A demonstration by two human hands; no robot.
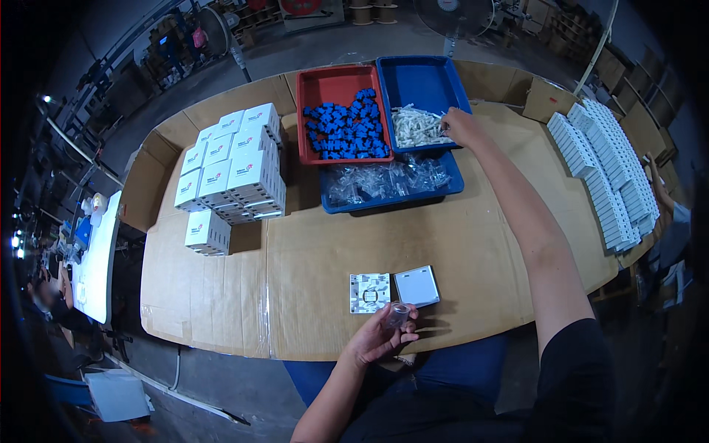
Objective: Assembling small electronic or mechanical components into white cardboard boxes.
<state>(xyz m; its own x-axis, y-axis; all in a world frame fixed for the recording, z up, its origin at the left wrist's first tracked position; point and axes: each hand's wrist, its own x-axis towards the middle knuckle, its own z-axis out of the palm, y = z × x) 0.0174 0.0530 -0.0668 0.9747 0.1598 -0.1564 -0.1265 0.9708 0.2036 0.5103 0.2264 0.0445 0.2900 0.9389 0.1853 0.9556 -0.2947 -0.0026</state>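
Note:
My left hand (pixel 374 341) is closed on a small clear plastic bag (pixel 399 315), palm up near the table's front edge. Just beyond it lies an opened white plastic box: its base (pixel 369 293), with a round frame inside, and its smooth lid (pixel 418 286) to the right. My right arm stretches far forward, and my right hand (pixel 462 127) is at the right side of a blue tray (pixel 421 77). Its fingers pinch at the heap of small white parts (pixel 415 127) there; what they hold is too small to make out.
A red tray (pixel 332 83) holds blue clips (pixel 343 125). Before both trays sits another blue tray (pixel 391 203) of clear bags. White boxes (pixel 236 166) are stacked left; rows of white pieces (pixel 602 173) stand right. Cardboard walls (pixel 214 111) edge the table. Other people are at both sides.

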